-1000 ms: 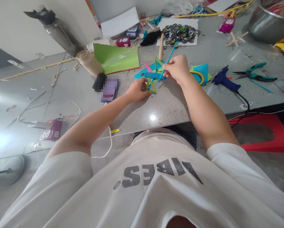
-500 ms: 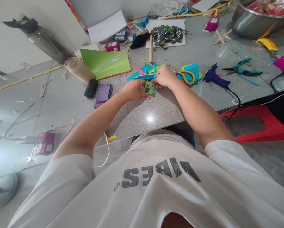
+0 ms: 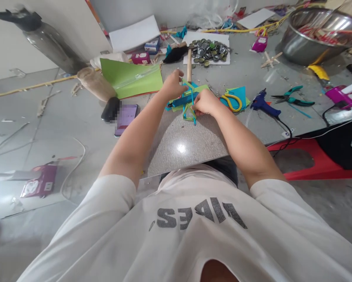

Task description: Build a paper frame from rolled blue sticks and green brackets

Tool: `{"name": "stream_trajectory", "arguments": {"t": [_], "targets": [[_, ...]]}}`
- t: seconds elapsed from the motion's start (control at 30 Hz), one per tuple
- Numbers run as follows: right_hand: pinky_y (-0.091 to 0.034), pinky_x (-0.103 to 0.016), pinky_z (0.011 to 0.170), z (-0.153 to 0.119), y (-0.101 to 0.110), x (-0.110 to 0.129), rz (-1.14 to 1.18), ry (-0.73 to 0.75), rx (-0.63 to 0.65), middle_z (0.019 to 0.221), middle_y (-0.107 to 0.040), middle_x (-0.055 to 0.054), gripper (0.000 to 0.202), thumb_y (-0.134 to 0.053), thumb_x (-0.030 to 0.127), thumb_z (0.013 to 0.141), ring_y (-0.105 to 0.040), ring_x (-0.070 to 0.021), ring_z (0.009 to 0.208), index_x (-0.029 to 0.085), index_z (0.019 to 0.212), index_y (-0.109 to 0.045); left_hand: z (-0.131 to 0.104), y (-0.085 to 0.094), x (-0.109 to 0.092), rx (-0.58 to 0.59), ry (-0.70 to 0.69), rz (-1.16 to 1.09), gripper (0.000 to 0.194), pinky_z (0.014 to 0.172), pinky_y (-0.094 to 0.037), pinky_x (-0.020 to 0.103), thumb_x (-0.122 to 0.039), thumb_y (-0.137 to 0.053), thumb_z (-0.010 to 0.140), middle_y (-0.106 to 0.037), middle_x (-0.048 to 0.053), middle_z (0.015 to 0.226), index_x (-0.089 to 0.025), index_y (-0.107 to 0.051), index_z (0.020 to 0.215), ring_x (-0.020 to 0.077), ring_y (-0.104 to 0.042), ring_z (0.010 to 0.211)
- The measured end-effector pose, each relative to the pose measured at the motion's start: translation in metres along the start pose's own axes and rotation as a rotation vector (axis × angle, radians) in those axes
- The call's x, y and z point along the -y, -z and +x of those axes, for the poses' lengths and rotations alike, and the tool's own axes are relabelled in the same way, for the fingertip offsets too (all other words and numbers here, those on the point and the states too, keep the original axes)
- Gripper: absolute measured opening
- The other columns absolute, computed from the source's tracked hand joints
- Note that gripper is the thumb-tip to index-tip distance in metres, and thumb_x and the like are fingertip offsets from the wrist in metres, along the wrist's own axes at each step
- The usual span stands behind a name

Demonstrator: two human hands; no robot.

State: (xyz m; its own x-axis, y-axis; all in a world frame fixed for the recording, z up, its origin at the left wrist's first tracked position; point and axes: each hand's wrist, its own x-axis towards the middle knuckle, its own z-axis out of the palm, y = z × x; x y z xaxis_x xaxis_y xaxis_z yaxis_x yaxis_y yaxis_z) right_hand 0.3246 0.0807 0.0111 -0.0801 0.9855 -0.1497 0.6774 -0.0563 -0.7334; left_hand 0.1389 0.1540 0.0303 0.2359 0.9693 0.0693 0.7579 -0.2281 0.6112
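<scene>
A small frame of thin green and blue sticks [image 3: 189, 118] stands on the table before me. My right hand [image 3: 207, 102] pinches the frame's right side between thumb and fingers. My left hand [image 3: 173, 85] is at its far left side, fingers and thumb apart around the upper end; whether they touch a stick is hard to see. Behind and partly under the frame lies a blue tool-like bar [image 3: 185, 98], among green and blue paper pieces. Yellow-handled scissors [image 3: 234, 102] rest on coloured paper, just right of my right hand.
Right of the scissors lie a blue glue gun [image 3: 264, 103] and teal-handled pliers [image 3: 293, 96]. Bottle caps [image 3: 208, 51] are piled at the back, near a metal bowl [image 3: 308, 51]. Left are green paper [image 3: 131, 76], a phone [image 3: 126, 117] and a tall bottle [image 3: 54, 45].
My left hand has left the near left side of the frame and moved farther back and up, its fingers spreading. My right hand keeps hold of the frame, which has shifted slightly.
</scene>
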Motion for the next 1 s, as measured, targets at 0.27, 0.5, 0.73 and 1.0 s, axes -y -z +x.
{"name": "stream_trajectory", "arguments": {"t": [0.27, 0.5, 0.73, 1.0], "targets": [[-0.085, -0.047, 0.089, 0.018, 0.003, -0.023, 0.104, 0.045, -0.049, 0.07, -0.074, -0.001, 0.024, -0.101, 0.01, 0.09, -0.083, -0.0245, 0.072, 0.023, 0.085, -0.081, -0.002, -0.003, 0.016, 0.058, 0.032, -0.006, 0.128, 0.123, -0.043, 0.048, -0.084, -0.115, 0.056, -0.085, 0.007, 0.125, -0.022, -0.071, 0.159, 0.0341, -0.06, 0.153], [-0.082, -0.052, 0.1, 0.012, 0.001, -0.011, 0.133, -0.037, -0.093, 0.069, -0.068, 0.0, 0.03, -0.095, -0.002, 0.088, -0.085, -0.0267, 0.08, 0.021, 0.077, -0.078, 0.003, 0.004, 0.022, 0.227, 0.042, 0.284, 0.055, 0.113, -0.059, 0.046, -0.044, -0.121, 0.071, -0.075, 0.002, 0.091, -0.025, -0.089, 0.111, 0.0358, -0.079, 0.121], [-0.081, -0.05, 0.105, 0.011, -0.001, -0.01, 0.176, -0.033, -0.084, 0.062, -0.062, 0.001, 0.034, -0.098, -0.001, 0.086, -0.085, -0.0284, 0.082, 0.024, 0.076, -0.076, 0.011, 0.014, 0.032, 0.242, -0.11, 0.425, 0.044, 0.108, -0.067, 0.045, -0.029, -0.11, 0.071, -0.084, 0.007, 0.103, -0.028, -0.094, 0.112, 0.0387, -0.084, 0.116], [-0.083, -0.044, 0.091, 0.02, -0.008, -0.018, 0.026, -0.003, -0.023, 0.063, -0.065, 0.001, 0.014, -0.091, 0.015, 0.098, -0.08, -0.0242, 0.072, 0.025, 0.091, -0.085, -0.016, 0.055, 0.013, 0.37, 0.026, 0.508, 0.035, 0.122, -0.063, 0.048, -0.04, -0.115, 0.085, -0.08, 0.003, 0.102, -0.026, -0.088, 0.102, 0.0331, -0.077, 0.119]]}}
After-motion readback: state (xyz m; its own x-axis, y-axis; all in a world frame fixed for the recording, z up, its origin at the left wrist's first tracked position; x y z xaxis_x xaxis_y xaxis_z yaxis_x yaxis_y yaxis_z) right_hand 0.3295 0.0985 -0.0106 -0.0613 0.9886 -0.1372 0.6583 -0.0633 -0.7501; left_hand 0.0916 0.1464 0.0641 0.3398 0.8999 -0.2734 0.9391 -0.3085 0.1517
